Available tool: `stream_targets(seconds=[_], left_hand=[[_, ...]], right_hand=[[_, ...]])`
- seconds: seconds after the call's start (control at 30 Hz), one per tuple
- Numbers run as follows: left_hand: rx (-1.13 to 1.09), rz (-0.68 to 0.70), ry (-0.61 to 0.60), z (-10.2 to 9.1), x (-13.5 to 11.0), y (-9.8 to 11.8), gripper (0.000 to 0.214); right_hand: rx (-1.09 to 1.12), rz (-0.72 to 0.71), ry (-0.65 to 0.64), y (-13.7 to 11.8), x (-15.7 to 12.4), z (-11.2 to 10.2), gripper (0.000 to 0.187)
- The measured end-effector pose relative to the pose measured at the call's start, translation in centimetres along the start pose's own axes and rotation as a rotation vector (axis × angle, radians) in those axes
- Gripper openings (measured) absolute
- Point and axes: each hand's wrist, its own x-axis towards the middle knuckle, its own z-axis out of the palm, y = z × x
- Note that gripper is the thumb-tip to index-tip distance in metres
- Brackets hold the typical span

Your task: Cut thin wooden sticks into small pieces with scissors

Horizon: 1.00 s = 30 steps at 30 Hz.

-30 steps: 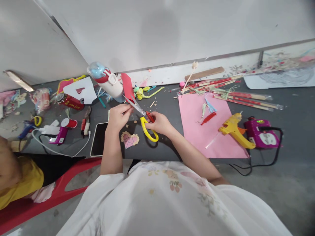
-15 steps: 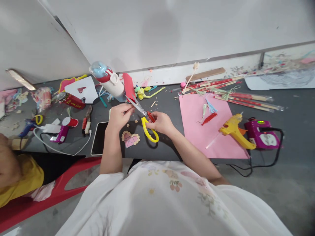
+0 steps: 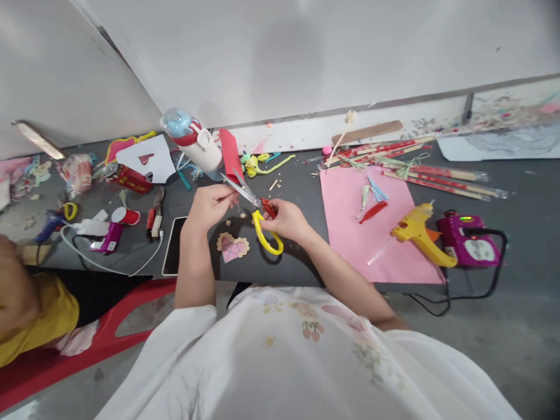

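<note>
My right hand point(image 3: 283, 219) grips a pair of scissors point(image 3: 248, 195) with yellow and red handles, its blades parted and pointing up and to the left. Close by the blades, my left hand point(image 3: 212, 207) is closed in a pinch; whatever sits between its fingertips is too small to make out. Below the hands, a pink heart point(image 3: 233, 247) edged with small tan pieces lies on the grey table point(image 3: 301, 262). A few loose tan pieces point(image 3: 228, 223) are scattered just above it. Behind the blade tips stands a red card point(image 3: 230, 154).
A white bottle point(image 3: 203, 149) stands behind my left hand. To the left lie a phone point(image 3: 172, 248), pliers point(image 3: 155, 216) and a thread spool point(image 3: 125, 216). On the right, a yellow glue gun point(image 3: 420, 233) rests partly on pink paper point(image 3: 350, 233), beside a purple power box point(image 3: 468, 240).
My left hand has shifted very slightly left and its fingers have tilted a little. The scissors remain in my right hand in nearly the same place.
</note>
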Motion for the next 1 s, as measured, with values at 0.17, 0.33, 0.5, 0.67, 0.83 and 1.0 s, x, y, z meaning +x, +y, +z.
stream_targets(seconds=[0.17,0.33,0.5,0.67,0.83,1.0], left_hand=[[0.016,-0.019,-0.059,-0.4,0.0,0.6,0.020],[0.033,-0.014,-0.079,-0.4,0.2,1.5,0.021],[0.026,-0.032,-0.075,-0.6,0.4,1.6,0.022],[0.025,-0.037,-0.027,-0.8,0.6,1.1,0.020],[-0.004,-0.057,-0.057,-1.0,0.8,1.1,0.022],[-0.087,-0.113,-0.196,-1.2,1.0,1.2,0.024]], right_hand=[[0.018,-0.046,0.013,-0.2,-0.2,0.1,0.034],[0.014,-0.074,0.012,-0.3,-0.4,-0.2,0.032],[0.006,-0.072,0.009,-0.4,-0.5,-0.2,0.027],[-0.019,-0.038,0.025,-0.3,-0.4,-0.1,0.026],[-0.028,-0.022,0.004,0.1,-0.1,0.0,0.027],[-0.005,-0.065,0.006,0.1,-0.1,0.1,0.028]])
